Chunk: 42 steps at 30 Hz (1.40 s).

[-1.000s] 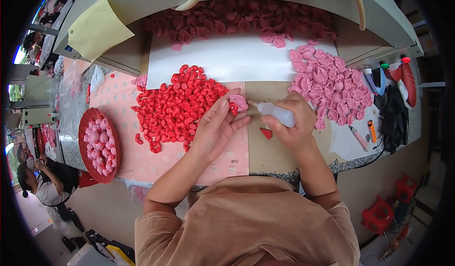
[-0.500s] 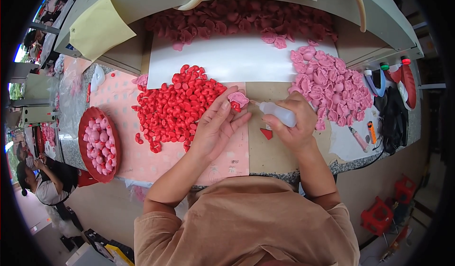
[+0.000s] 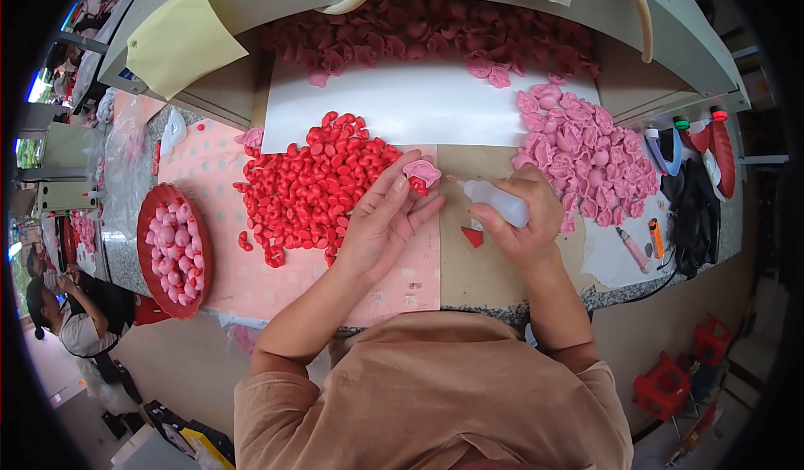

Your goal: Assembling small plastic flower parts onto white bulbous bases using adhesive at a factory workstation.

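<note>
Between the thumb and fingers of my left hand (image 3: 377, 219) is a small pink ruffled cup-shaped piece (image 3: 422, 170), with a glossy red piece (image 3: 418, 188) at its lower side. My right hand (image 3: 538, 219) is wrapped round a translucent squeeze bottle (image 3: 500, 204). The bottle's thin nozzle points left at the pink piece, a small gap apart from it. Left of my left hand spreads a heap of glossy red pieces (image 3: 310, 190). A heap of pink ruffled pieces (image 3: 586, 156) lies beyond my right hand.
A red bowl (image 3: 177, 310) of pink-and-red balls stands at the left. More pink pieces (image 3: 419, 35) lie under the shelf at the back. An orange cutter (image 3: 656, 237), a tube (image 3: 634, 250) and black cloth (image 3: 695, 210) lie at the right. A person (image 3: 79, 311) works far left.
The bottle's nozzle has drawn slightly right, away from the pink piece. My left hand has kept nearly the same place, and the view has shifted a little.
</note>
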Available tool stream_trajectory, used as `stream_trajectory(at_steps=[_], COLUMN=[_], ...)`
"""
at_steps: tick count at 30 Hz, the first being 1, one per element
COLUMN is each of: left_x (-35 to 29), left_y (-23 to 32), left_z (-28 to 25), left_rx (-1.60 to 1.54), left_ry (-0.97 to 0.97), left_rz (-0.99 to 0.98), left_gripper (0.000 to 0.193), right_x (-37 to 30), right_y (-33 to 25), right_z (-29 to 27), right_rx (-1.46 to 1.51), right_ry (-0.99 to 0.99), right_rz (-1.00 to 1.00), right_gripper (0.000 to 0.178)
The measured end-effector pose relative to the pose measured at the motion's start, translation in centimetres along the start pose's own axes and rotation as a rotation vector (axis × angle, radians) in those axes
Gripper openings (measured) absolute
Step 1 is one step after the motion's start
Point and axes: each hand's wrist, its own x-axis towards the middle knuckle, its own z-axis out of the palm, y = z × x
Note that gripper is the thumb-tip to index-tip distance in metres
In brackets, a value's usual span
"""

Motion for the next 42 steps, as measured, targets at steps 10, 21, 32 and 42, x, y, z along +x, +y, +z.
stream_trajectory(at_steps=[10, 21, 32, 42], left_x=[0.03, 0.03, 0.02, 0.06], left_y=[-0.02, -0.02, -0.12, -0.18], left_z=[-0.16, -0.06, -0.1, -0.22], left_rx=[0.0, 0.003, -0.016, -0.011], left_ry=[-0.012, -0.018, -0.015, -0.014], left_rz=[-0.009, 0.001, 0.003, 0.01], left_gripper=[0.041, 0.042, 0.042, 0.042], right_x=[0.07, -0.05, -0.02, -0.01], right_y=[-0.11, -0.09, -0.18, -0.3], right_z=[0.06, -0.05, 0.0, 0.31], right_rx=[0.015, 0.007, 0.009, 0.024], right_ry=[-0.005, -0.011, -0.025, -0.033], right_rz=[0.007, 0.016, 0.018, -0.012], right_gripper=[0.034, 0.034, 0.035, 0.035])
